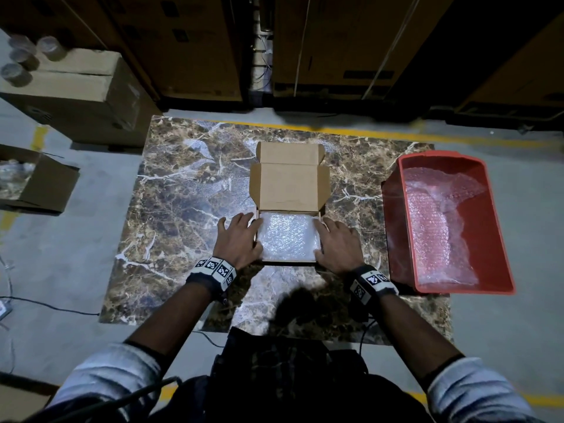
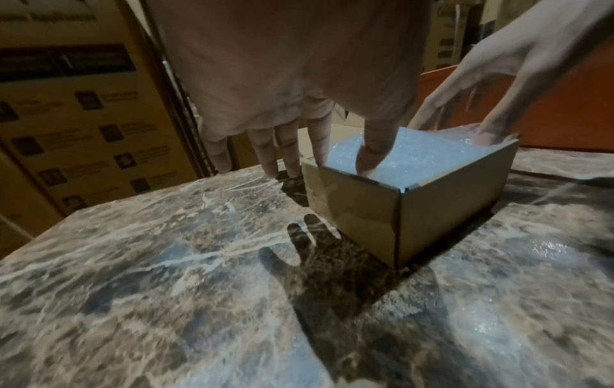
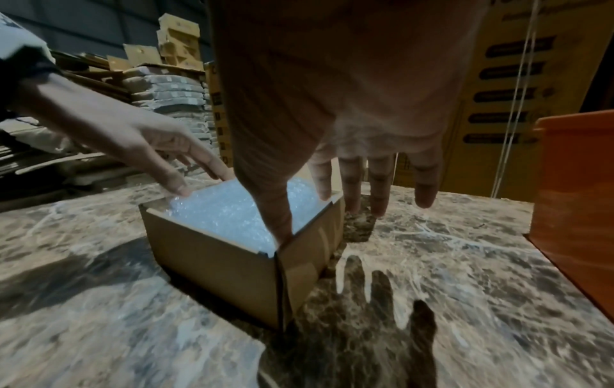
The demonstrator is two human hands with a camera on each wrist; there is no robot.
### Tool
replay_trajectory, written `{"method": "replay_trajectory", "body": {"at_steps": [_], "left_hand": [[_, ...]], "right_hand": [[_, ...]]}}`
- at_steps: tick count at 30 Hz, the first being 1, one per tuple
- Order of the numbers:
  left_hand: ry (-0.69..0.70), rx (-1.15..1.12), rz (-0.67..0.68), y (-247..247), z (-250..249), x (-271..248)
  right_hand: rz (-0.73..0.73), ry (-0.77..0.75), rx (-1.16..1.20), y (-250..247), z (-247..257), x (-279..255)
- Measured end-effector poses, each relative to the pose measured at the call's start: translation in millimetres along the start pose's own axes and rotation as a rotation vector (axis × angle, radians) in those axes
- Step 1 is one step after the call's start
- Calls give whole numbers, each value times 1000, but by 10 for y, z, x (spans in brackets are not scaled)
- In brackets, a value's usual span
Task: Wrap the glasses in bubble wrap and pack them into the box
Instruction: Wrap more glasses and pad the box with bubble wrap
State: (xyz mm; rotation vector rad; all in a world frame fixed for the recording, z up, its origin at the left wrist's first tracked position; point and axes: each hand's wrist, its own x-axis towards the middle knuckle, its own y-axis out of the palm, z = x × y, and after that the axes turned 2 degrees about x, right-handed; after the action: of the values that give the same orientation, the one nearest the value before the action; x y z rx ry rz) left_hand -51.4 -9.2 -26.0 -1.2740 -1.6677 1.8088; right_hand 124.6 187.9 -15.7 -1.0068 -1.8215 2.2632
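Observation:
A small cardboard box [image 1: 289,263] stands at the middle of the marble table [image 1: 183,209], its lid [image 1: 288,187] folded back and open. Bubble wrap [image 1: 288,236] fills the box up to the rim; no glass shows through it. My left hand [image 1: 241,239] is at the box's left wall, thumb [image 2: 375,152] pressing the wrap inside and straight fingers [image 2: 282,152] hanging outside. Mirroring it at the right wall, my right hand [image 1: 338,245] has its thumb [image 3: 275,210] tucked in at the near corner and its fingers [image 3: 378,183] straight outside the wall.
A red plastic bin [image 1: 442,154] holding more bubble wrap [image 1: 439,227] sits at the table's right edge. Several clear glasses [image 1: 18,56] stand on a large carton at the far left. An open carton [image 1: 45,190] is on the floor beside the table. Stacked cartons line the back.

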Motion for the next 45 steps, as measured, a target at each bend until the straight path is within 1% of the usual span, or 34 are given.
{"method": "replay_trajectory", "body": {"at_steps": [4, 7, 11, 16, 23, 28, 32, 35, 37, 39, 41, 45], "left_hand": [[5, 174, 3, -6, -65, 33], [-4, 249, 15, -4, -122, 61], [2, 322, 44, -21, -191, 91], [-8, 338, 73, -3, -221, 114], [-53, 295, 135, -23, -269, 123], [-66, 210, 164, -151, -241, 116], [-64, 219, 125, -283, -282, 52], [-73, 243, 100, -433, -407, 31], [-54, 218, 40, -565, -547, 56], [-10, 147, -43, -732, -732, 109], [41, 46, -144, -926, -936, 180], [115, -146, -255, -1324, -1337, 284]], "right_hand": [[50, 7, -37, -28, 26, 36], [90, 5, -103, -19, 58, 63], [173, 20, -132, 31, 132, 143], [227, 56, -144, 64, 160, 228], [221, 72, -122, 57, 187, 225], [210, 27, 4, -36, 79, 215], [149, -21, 42, -192, -17, 98], [175, -56, 113, -448, -109, -12], [184, -65, 207, -671, -238, -52], [153, -75, 308, -946, -400, -95], [105, -48, 383, -1245, -615, -114], [85, 29, 352, -1776, -1310, -30]]}}
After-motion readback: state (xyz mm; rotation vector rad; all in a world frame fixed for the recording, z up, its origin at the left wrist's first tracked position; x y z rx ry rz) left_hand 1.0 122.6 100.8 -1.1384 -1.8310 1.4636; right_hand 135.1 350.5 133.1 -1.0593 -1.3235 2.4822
